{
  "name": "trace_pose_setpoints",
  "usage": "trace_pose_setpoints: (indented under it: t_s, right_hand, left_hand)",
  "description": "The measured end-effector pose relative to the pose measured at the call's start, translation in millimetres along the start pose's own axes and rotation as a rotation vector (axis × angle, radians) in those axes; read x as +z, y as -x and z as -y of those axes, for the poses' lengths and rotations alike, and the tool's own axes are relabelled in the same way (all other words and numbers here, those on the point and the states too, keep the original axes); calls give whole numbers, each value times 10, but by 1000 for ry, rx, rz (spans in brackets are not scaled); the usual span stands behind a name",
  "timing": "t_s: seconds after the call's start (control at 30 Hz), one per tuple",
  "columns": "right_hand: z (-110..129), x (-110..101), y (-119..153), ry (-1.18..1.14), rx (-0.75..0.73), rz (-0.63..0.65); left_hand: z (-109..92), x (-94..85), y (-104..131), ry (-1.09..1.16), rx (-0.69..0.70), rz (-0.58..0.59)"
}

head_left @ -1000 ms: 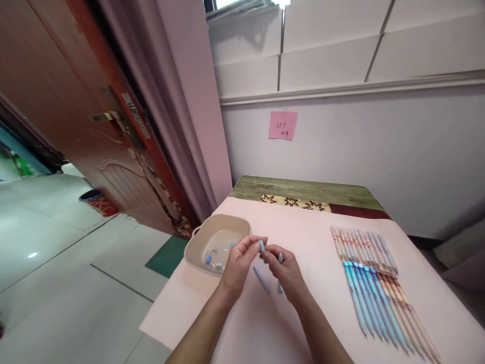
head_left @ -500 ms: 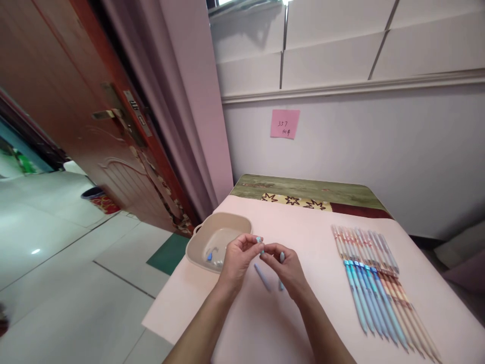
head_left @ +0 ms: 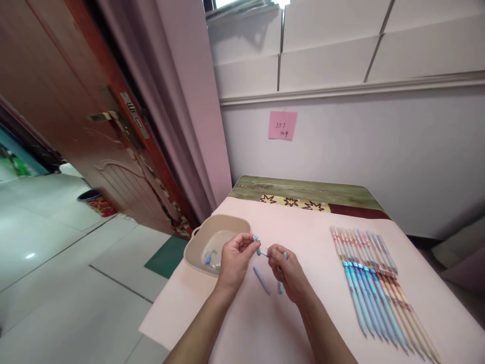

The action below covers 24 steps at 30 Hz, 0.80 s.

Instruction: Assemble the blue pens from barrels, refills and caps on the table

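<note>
The blue pen part [head_left: 258, 249], centre of frame, sits pinched in your left hand [head_left: 235, 260]; your right hand [head_left: 287, 273] pinches a thin rod [head_left: 264, 254] beside it while also holding a blue barrel [head_left: 285, 255]. That divided grip could let the rod slip.

Held piece [head_left: 258, 250] seemingly light blue; basin [head_left: 200, 231] beige; tabletop [head_left: 303, 186] green wood-grain.

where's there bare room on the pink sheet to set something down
Bare pink sheet lies between the right hand and the pen rows, and below the tub, left of the left hand. Crowded: between the hands, near a lavender barrel, and at the pen rows.
</note>
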State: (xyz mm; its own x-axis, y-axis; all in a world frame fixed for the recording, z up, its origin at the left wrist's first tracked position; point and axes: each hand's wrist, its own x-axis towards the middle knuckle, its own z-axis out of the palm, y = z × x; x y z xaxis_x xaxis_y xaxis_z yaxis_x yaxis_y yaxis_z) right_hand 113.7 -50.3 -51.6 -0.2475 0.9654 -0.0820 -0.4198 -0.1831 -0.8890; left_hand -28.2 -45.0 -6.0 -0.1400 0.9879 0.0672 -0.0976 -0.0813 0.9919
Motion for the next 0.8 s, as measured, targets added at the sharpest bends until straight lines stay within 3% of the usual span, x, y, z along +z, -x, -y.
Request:
trace_pose_setpoints:
  t_s: [0.23, 0.4, 0.6, 0.7, 0.8]
  right_hand:
    - [10, 20, 19, 69, -2, 16]
    - [-16, 38, -1, 330, -195, -143]
    - [-107, 43, -9, 591, -360, -183]
    - [-140, 31, -13, 603, -334, -217]
    - [-160, 20, -24, 587, -276, -259]
  left_hand:
    - [-21, -13, 6, 11, -5, 16]
    - [-11, 57, 74, 7, -12, 19]
    - [112, 112, 164, 15, -15, 32]
    - [70, -171, 6, -137, 17, -25]
    - [-86, -717, -311, -583, 105, -122]
